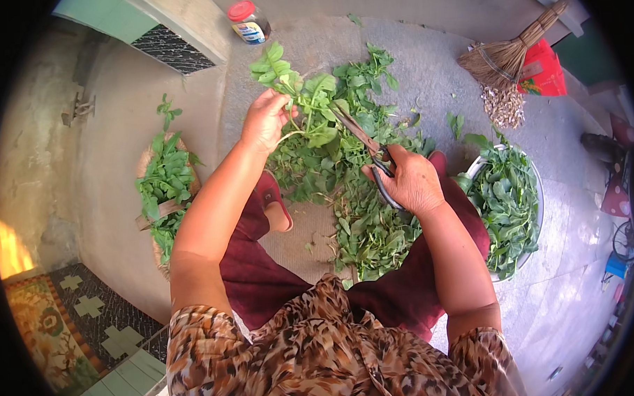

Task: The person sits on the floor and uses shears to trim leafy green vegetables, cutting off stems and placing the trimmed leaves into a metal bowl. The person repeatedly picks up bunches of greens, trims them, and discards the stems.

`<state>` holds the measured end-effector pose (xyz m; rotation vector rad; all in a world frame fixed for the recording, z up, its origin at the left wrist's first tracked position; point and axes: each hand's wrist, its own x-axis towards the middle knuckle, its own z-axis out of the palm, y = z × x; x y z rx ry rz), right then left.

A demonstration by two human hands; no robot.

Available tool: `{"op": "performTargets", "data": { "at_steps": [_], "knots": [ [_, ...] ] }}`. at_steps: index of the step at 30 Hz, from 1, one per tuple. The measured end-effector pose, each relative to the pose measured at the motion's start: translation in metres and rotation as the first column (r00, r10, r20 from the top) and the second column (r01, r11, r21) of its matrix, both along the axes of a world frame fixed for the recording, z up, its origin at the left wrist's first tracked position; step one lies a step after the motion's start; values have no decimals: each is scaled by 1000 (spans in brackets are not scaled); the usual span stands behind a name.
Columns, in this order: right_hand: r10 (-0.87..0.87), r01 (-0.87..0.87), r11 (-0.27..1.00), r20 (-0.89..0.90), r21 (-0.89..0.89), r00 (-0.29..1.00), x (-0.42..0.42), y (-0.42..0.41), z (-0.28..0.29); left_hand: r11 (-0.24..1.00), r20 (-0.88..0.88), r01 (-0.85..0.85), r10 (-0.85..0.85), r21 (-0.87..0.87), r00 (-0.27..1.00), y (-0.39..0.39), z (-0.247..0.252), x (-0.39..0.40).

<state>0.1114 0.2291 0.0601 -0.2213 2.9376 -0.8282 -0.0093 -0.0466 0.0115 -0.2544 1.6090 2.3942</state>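
Note:
My left hand (267, 118) grips a leafy green plant (313, 101) by its stem, with leaves spreading up and to the right. In my right hand (413, 179) is a pair of scissors (364, 136) with dark handles and rusty brown blades. The blade tips reach the plant's right-hand leaves; whether they touch a stem I cannot tell. Beneath both hands a large heap of cut greens (376, 232) covers the floor between my feet.
To the right, a metal basin (540, 200) is piled with greens. A woven basket (144, 162) with greens stands left. A straw broom (501, 60) leans by a red bag (545, 69) and a pile of small pale pieces (502, 106). A red-lidded jar (249, 23) stands at the back.

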Motion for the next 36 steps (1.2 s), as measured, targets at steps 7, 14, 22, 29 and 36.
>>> {"op": "performTargets", "data": {
  "at_steps": [7,14,22,29,36],
  "knots": [
    [124,-119,991,-95,62,988,-1,-13,7,997,-74,32,-38,-76,997,22,34,52],
    [132,-116,985,-130,127,983,-3,-12,2,995,-56,38,-44,-94,997,24,28,52],
    [130,-109,984,-151,140,980,-6,-13,-1,997,-35,65,-66,-47,997,27,25,47],
    [140,-121,974,-86,192,986,-6,-11,0,998,42,55,-54,-9,998,29,21,46],
    [129,-125,979,-19,160,991,-2,-9,0,999,74,43,-45,21,996,32,14,47]
  ]
}}
